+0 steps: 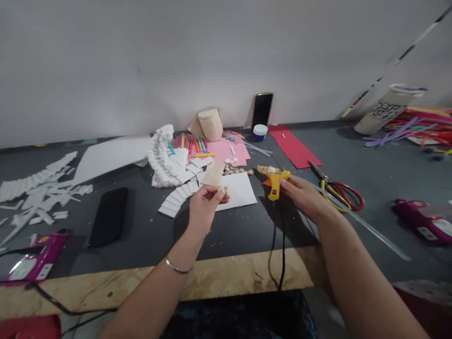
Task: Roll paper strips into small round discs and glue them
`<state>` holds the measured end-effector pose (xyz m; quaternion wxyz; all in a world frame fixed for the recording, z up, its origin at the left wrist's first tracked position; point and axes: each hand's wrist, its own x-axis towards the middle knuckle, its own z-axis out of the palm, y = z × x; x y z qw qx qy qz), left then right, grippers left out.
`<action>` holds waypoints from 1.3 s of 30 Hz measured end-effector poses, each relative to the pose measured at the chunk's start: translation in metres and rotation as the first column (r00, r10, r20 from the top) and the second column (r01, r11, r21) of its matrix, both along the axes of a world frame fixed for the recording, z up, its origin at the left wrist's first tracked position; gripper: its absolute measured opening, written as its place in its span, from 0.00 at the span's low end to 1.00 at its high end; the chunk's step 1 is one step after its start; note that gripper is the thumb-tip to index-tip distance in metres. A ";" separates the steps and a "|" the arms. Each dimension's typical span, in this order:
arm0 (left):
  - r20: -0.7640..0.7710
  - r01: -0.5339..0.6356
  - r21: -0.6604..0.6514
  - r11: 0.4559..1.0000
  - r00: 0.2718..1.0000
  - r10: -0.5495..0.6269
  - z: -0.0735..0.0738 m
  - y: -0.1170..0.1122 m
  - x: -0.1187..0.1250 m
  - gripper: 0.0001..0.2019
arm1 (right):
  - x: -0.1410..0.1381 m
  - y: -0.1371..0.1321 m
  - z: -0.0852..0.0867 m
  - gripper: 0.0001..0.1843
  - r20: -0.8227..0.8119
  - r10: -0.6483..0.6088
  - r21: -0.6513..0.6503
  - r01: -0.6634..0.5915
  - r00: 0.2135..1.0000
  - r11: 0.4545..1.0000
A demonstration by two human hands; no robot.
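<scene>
The person is wearing a thin silver bangle [178,267] on the left wrist [181,254] (a plain, narrow band) and dark, faintly shiny clothing [240,316] at the lap, leaving both forearms [363,278] bare.

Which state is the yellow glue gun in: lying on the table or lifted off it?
Lifted off it: the right hand grips the yellow glue gun above the grey tabletop, its black cord hanging down.
</scene>
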<state>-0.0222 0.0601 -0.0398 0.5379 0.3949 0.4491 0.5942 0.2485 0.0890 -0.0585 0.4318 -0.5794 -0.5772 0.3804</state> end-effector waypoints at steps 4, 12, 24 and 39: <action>0.107 0.033 -0.048 0.998 0.994 -0.028 0.004 -0.001 0.001 0.15 | 0.013 -0.022 0.022 0.15 0.513 0.044 -0.079 -0.004 0.858 0.997; 0.235 0.085 -0.102 0.991 0.970 -0.059 0.003 -0.003 0.005 0.15 | -0.090 -0.050 0.036 0.20 0.274 0.285 0.237 -0.352 0.919 0.906; 0.274 0.085 -0.112 0.990 0.960 -0.052 0.002 -0.005 0.008 0.14 | -0.119 -0.049 0.017 0.20 0.136 0.252 0.361 -0.285 0.958 0.888; 0.143 0.149 -0.139 0.979 0.981 -0.129 0.002 -0.004 0.003 0.15 | -0.110 -0.051 0.018 0.20 0.338 0.192 0.467 -0.341 0.921 0.816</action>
